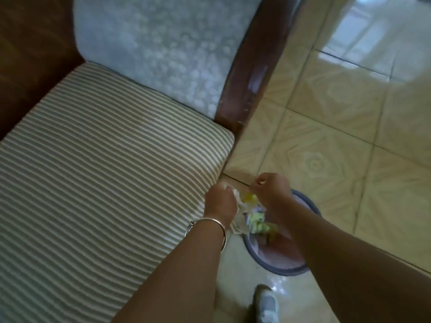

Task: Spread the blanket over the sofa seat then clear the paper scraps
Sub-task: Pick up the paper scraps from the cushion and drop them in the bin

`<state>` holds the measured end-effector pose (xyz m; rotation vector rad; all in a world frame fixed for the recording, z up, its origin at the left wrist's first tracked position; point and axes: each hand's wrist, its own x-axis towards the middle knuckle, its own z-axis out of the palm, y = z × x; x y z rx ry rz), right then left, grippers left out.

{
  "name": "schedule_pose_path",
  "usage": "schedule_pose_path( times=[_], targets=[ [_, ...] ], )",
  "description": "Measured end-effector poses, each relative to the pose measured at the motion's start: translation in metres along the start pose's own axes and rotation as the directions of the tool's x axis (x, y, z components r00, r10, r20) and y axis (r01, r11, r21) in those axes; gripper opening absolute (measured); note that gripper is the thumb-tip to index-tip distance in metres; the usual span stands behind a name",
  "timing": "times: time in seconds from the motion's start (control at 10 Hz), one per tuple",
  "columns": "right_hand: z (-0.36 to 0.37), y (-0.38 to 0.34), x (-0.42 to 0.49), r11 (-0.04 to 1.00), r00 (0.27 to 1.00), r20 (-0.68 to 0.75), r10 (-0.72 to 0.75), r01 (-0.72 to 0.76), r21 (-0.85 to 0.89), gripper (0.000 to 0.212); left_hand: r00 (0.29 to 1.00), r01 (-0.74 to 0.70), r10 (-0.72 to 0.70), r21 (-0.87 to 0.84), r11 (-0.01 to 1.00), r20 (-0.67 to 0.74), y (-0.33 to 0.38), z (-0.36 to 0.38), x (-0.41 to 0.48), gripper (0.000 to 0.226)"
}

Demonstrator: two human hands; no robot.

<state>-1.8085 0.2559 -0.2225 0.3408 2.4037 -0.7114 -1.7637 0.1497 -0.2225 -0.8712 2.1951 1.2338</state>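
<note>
A beige and white striped blanket (98, 173) lies flat over the sofa seat. Just off the seat's front right corner, my left hand (220, 202) grips a bundle of white, yellow and green paper scraps (253, 217). My right hand (270, 191) pinches the same bundle from the other side. Both hands hold the scraps over a round blue-rimmed bin (279, 270) on the floor. My right forearm hides much of the bin.
The sofa has a pale patterned back cushion (158, 52) and a dark wooden arm (251, 73). Glossy beige floor tiles (338, 127) extend to the right. My shoe (265, 304) stands near the bin at the bottom.
</note>
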Motion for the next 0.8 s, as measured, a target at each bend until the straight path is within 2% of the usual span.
schedule_pose_path(
  times=[0.1,0.2,0.3,0.4,0.5,0.6,0.8],
  targets=[
    [-0.028,0.070,0.005,0.996,0.996,0.009,0.090,-0.090,-0.004,0.027,0.998,0.043,-0.044,0.034,0.999,0.040,0.014,0.068,-0.014,0.047],
    [-0.040,0.121,0.011,0.989,0.986,0.078,0.146,-0.147,0.006,0.034,0.995,0.062,-0.072,0.148,0.987,0.063,0.018,0.120,-0.013,0.042],
    [-0.044,0.153,0.018,0.966,0.965,0.146,0.218,-0.235,0.107,0.043,0.976,0.202,-0.206,0.062,0.977,0.070,0.016,0.160,-0.009,0.041],
    [-0.041,0.170,0.024,0.936,0.946,0.231,0.229,-0.279,0.214,0.045,0.943,0.331,-0.323,-0.231,0.915,0.075,0.003,0.191,0.003,0.075],
    [-0.039,0.176,0.024,0.911,0.930,0.291,0.224,-0.306,0.276,0.043,0.915,0.399,-0.392,-0.373,0.838,0.098,-0.021,0.209,0.023,0.083],
    [-0.041,0.176,0.025,0.898,0.910,0.345,0.228,-0.334,0.288,0.035,0.909,0.406,-0.404,-0.422,0.810,0.100,0.006,0.190,0.001,0.054],
    [-0.034,0.168,0.032,0.901,0.905,0.362,0.224,-0.334,0.277,0.024,0.905,0.401,-0.425,-0.388,0.830,0.026,0.012,0.171,-0.007,0.045]
  ],
)
